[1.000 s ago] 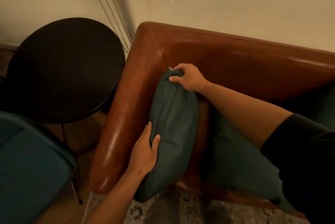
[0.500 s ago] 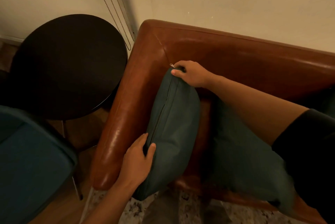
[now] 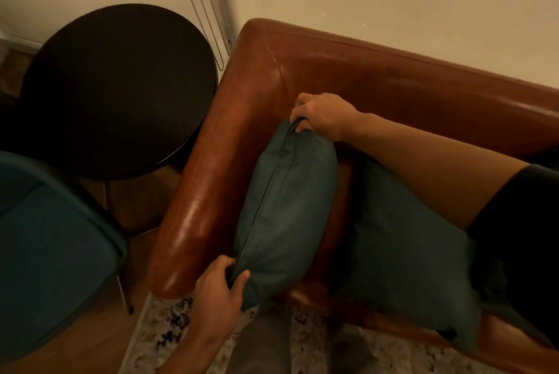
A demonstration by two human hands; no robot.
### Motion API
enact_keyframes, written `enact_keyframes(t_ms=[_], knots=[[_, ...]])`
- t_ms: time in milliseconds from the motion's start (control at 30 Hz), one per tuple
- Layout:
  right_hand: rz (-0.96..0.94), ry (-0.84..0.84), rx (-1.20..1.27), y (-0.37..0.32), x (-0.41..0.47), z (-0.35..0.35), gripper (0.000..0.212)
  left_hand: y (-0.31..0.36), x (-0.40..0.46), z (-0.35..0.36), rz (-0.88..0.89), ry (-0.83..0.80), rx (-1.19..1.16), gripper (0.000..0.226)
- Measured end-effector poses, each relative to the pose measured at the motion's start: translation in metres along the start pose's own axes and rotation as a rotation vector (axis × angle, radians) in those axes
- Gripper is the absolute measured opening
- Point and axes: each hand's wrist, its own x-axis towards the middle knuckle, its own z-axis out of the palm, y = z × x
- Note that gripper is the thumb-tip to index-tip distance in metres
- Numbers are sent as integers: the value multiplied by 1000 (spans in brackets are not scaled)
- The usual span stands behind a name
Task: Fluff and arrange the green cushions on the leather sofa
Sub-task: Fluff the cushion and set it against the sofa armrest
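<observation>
Green cushions sit on the brown leather sofa (image 3: 378, 83): the larger second cushion (image 3: 402, 252) lies on the seat, while the zippered cushion (image 3: 290, 207) stands on edge against the armrest. Beside the sofa is a round black side table (image 3: 118, 89). The right hand (image 3: 323, 115) grips the zippered cushion's far corner; the left hand (image 3: 219, 289) pinches its near corner.

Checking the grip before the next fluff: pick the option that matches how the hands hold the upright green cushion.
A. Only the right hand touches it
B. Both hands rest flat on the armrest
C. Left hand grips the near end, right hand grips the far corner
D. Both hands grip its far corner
C: the left hand grips the near end of the green cushion and the right hand grips its far corner.
</observation>
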Motion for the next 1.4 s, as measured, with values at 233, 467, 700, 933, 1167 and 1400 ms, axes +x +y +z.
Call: enact_keyframes(t_ms=[233, 467, 700, 933, 1167, 1400], knots=[[152, 152, 200, -4, -4, 17, 28, 0, 2, 0, 8, -16, -21, 16], [425, 254, 857, -5, -28, 44, 86, 20, 25, -14, -50, -129, -59, 45], [771, 361, 1487, -56, -101, 163, 80, 74, 104, -7, 95, -208, -111, 102], [918, 33, 1685, -106, -113, 201, 125, 94, 140, 11, 96, -352, -217, 108], [882, 80, 1619, -119, -119, 204, 136, 98, 135, 12, 74, -459, -479, 76], [855, 72, 1550, -116, -132, 201, 139, 90, 126, 12, 61, -463, -524, 70]])
